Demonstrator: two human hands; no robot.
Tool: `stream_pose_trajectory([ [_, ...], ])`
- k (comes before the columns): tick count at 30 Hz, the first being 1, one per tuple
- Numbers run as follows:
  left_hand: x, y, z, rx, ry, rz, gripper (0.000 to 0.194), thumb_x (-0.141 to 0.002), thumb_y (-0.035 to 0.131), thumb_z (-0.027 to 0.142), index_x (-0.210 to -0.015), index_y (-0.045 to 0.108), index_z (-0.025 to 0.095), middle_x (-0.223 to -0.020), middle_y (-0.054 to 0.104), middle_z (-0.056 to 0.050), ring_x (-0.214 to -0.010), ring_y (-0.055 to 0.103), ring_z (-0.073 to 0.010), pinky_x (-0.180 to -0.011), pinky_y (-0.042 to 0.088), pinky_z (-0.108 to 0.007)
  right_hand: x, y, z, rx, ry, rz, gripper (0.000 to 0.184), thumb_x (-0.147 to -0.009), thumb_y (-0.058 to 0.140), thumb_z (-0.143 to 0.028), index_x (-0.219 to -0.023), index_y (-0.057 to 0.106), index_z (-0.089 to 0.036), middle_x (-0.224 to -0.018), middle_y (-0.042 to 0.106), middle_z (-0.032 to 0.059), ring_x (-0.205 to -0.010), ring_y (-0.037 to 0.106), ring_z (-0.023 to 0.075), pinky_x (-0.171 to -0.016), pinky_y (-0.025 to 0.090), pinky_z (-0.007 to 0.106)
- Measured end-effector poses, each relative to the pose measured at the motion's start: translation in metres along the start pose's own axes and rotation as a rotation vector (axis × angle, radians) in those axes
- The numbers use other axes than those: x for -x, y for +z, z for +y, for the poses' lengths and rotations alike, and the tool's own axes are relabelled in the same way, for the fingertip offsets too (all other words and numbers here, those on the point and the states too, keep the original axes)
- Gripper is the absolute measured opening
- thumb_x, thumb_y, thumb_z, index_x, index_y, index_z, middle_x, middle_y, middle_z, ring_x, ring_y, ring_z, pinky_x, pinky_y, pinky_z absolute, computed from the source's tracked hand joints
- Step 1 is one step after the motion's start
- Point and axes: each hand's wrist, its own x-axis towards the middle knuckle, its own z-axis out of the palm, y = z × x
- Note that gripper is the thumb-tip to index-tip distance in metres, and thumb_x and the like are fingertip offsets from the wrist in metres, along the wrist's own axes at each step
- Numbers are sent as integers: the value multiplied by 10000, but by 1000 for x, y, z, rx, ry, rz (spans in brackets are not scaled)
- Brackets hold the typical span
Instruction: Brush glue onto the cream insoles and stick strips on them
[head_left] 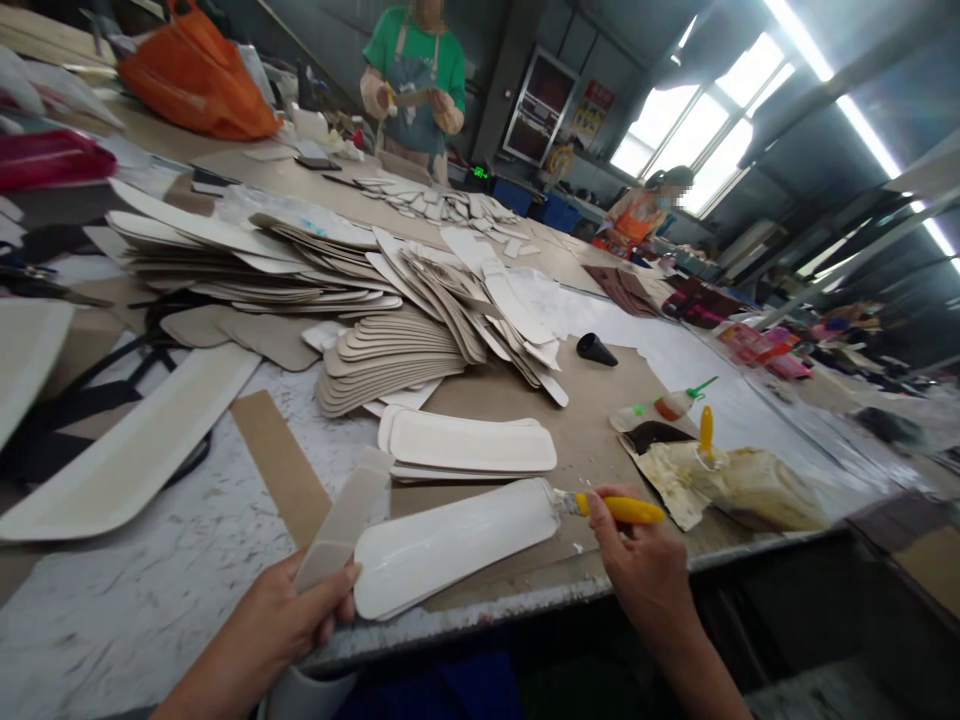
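Note:
My right hand (643, 565) grips a brush by its yellow handle (626, 510). The brush's bristle end rests at the right end of a long white panel (457, 545) with rounded corners, which lies near the table's front edge. In my left hand (300, 610) is a pale, translucent strip (349, 515), pinched between thumb and fingers. That thumb's tip touches the left end of the white panel. Just behind lies a small stack of similar white panels (472, 442). A plain brown strip (281, 462) lies left of it, partly under the pale strip.
Fanned piles of grey and white panels (405, 360) cover the table's middle. A glue-smeared container (765, 485), a second yellow handle (706, 430) and a green-nozzled bottle (675, 403) stand right. A black cone (596, 349) lies behind. Two people work farther back.

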Motion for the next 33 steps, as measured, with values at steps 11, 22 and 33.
stream_pose_trajectory([
  [11, 34, -3, 27, 144, 22, -245, 559, -594, 608, 729, -536, 487, 186, -392, 468, 39, -342, 319, -62, -386, 193, -214, 5, 37, -95, -691, 108, -399, 402, -882, 452, -547, -741, 546, -183, -584, 446, -30, -513, 430, 110, -498, 376, 231],
  [22, 43, 12, 22, 262, -13, -407, 558, -549, 701, 696, -550, 537, 162, -395, 513, 22, -335, 356, -47, -368, 202, -182, 1, 58, -123, -1141, 500, -606, 398, -662, 699, -504, -683, 479, -173, -441, 305, -119, -388, 200, 30, -363, 173, 168],
  [33, 49, 24, 27, 392, -75, -325, 501, -548, 760, 606, -595, 574, 144, -450, 569, -2, -369, 463, -56, -394, 319, -156, 4, 68, -120, -1059, 382, -321, 416, -734, 666, -522, -640, 436, -188, -493, 300, -102, -412, 236, 46, -369, 169, 193],
])
